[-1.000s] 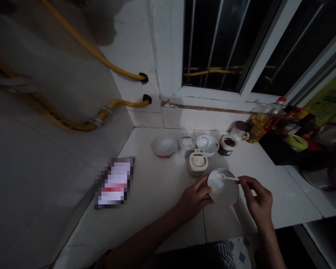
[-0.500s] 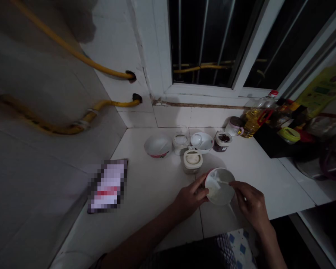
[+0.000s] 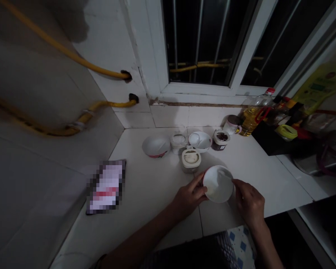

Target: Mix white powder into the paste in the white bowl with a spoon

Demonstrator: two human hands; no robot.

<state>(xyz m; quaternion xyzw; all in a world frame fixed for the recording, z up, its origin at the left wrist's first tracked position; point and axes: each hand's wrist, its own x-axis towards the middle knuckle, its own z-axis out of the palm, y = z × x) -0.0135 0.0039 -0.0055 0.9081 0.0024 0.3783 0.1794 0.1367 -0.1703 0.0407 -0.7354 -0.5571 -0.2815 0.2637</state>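
Observation:
My left hand (image 3: 189, 198) is closed on the left rim of a white bowl (image 3: 218, 188) with a red outside, tilted towards me above the counter. A little pale, whitish content shows low inside it. My right hand (image 3: 249, 200) is pinched at the bowl's right rim, holding a thin pale spoon-like utensil (image 3: 226, 177) that reaches inside; its tip is hard to make out. Just beyond the bowl stands a square jar (image 3: 190, 161) with a pale lid. Behind it are a clear jar (image 3: 179, 142), a small white bowl (image 3: 205, 142) and a jar of dark red contents (image 3: 221, 140).
A larger bowl (image 3: 156, 145) stands at the back left of the white tiled counter (image 3: 151, 194). A blurred packet (image 3: 106, 186) lies by the left wall. At the back right are a lidded mug (image 3: 232, 125), an oil bottle (image 3: 253, 116) and several condiment bottles. A metal pot (image 3: 308, 162) sits far right.
The utensil in my right hand has shifted inside the bowl, and less of it shows. My right hand stays at the rim. The whole view has slid slightly.

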